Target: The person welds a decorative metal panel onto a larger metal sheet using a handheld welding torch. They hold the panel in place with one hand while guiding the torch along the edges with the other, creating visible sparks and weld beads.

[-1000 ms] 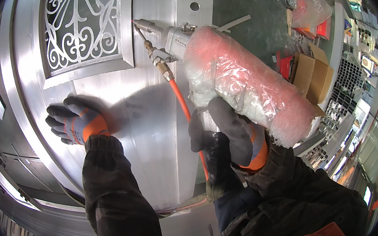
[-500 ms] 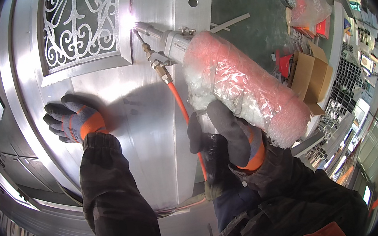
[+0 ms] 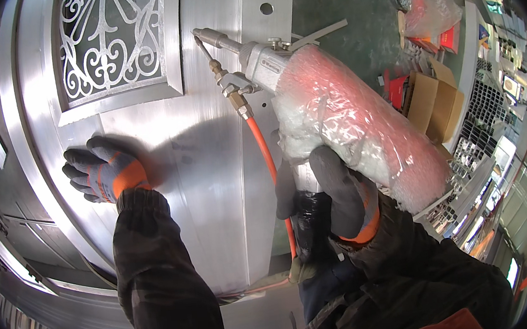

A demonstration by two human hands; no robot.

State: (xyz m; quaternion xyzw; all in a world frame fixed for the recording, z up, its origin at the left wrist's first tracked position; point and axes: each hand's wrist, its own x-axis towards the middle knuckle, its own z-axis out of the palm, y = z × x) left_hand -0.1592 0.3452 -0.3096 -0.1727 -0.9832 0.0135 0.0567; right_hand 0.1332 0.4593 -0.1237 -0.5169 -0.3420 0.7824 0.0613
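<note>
My right hand (image 3: 347,197), in a grey and orange work glove, is closed round the handle of a handheld welding gun (image 3: 264,69). Pink and clear plastic wrap (image 3: 359,125) covers the gun's thick body. Its nozzle points to the upper left, just right of a framed scrollwork insert (image 3: 106,68), with no glow at the tip. A thin side tube with brass fittings and an orange hose (image 3: 263,146) runs alongside the nozzle. My left hand (image 3: 110,171), gloved alike, lies on the silver metal panel (image 3: 208,189) below the insert, fingers spread and holding nothing.
An open cardboard box (image 3: 434,105) stands at the right, near red boxes (image 3: 449,39) and clear plastic bags. Metal strips (image 3: 320,33) lie beyond the panel's right edge. Stacked square tubes (image 3: 488,99) are farther right. A long metal rail (image 3: 22,125) borders the panel's left.
The bright light at the nozzle tip has gone out. My right hand and the welding gun have shifted right and slightly toward me, away from the insert's frame. My left hand stays in place.
</note>
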